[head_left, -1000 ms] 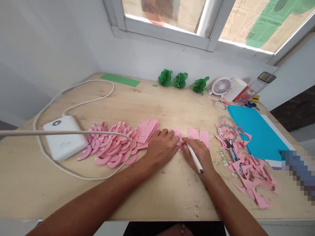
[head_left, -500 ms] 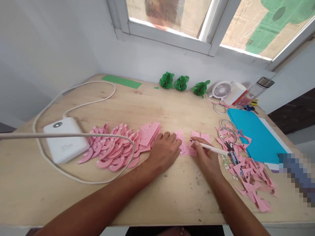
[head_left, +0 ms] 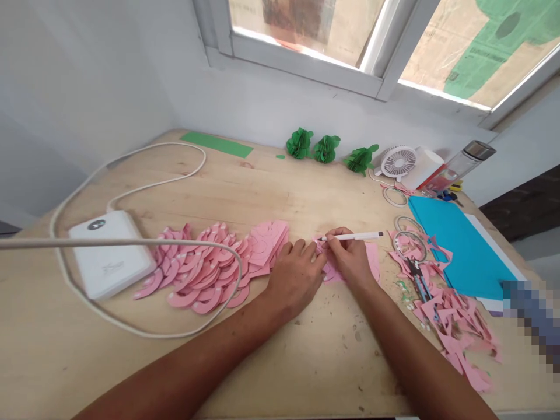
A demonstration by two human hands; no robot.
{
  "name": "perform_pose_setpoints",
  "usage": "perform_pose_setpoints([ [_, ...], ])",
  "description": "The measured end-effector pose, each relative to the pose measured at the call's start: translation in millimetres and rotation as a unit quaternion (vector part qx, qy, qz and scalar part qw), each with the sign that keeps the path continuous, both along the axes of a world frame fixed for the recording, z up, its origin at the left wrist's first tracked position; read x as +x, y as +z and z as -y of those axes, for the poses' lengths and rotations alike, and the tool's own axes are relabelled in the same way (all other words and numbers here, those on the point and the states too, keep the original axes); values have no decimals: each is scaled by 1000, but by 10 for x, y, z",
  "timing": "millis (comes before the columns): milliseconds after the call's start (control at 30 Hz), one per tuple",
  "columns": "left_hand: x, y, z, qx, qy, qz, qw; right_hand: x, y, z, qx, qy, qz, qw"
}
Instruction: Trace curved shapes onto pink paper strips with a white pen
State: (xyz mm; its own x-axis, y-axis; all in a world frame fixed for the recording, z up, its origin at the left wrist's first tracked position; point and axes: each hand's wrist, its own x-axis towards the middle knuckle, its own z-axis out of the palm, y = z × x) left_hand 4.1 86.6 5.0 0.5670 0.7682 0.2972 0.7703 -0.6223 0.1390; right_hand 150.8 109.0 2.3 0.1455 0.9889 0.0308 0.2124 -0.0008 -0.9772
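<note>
My right hand (head_left: 352,259) pinches a white pen (head_left: 363,236). The pen lies almost level, its dark tip at the upper left part of a pink paper piece (head_left: 373,262). Just to the left rests my left hand (head_left: 297,271), palm down with fingers stretched out, the fingertips on the paper's left edge. Both hands cover much of that sheet. Beside my left hand is a stack of pink papers with drawn curved outlines (head_left: 262,248). Further left spreads a heap of curved pink cutouts (head_left: 205,271), several with pale tips.
A white power bank (head_left: 111,254) and its looping cable (head_left: 153,335) take up the left. Right of my hands lie scissors (head_left: 420,280), tape rolls (head_left: 409,246), pink scraps (head_left: 466,332) and blue sheets (head_left: 459,245). Green paper shapes (head_left: 326,149), a fan (head_left: 398,162) and a bottle (head_left: 461,166) stand behind.
My right hand has moved left with the pen, close to my left hand. The pen has turned nearly level, its tip shifting leftward over the pink paper. My left hand has stayed in place.
</note>
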Motion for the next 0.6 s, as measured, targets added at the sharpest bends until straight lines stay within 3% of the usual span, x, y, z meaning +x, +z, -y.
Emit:
perform_pose_setpoints([
  [600, -5, -28, -11, -1, -2, 8, 1000, -1, -138, 8, 52, 18, 63, 997],
])
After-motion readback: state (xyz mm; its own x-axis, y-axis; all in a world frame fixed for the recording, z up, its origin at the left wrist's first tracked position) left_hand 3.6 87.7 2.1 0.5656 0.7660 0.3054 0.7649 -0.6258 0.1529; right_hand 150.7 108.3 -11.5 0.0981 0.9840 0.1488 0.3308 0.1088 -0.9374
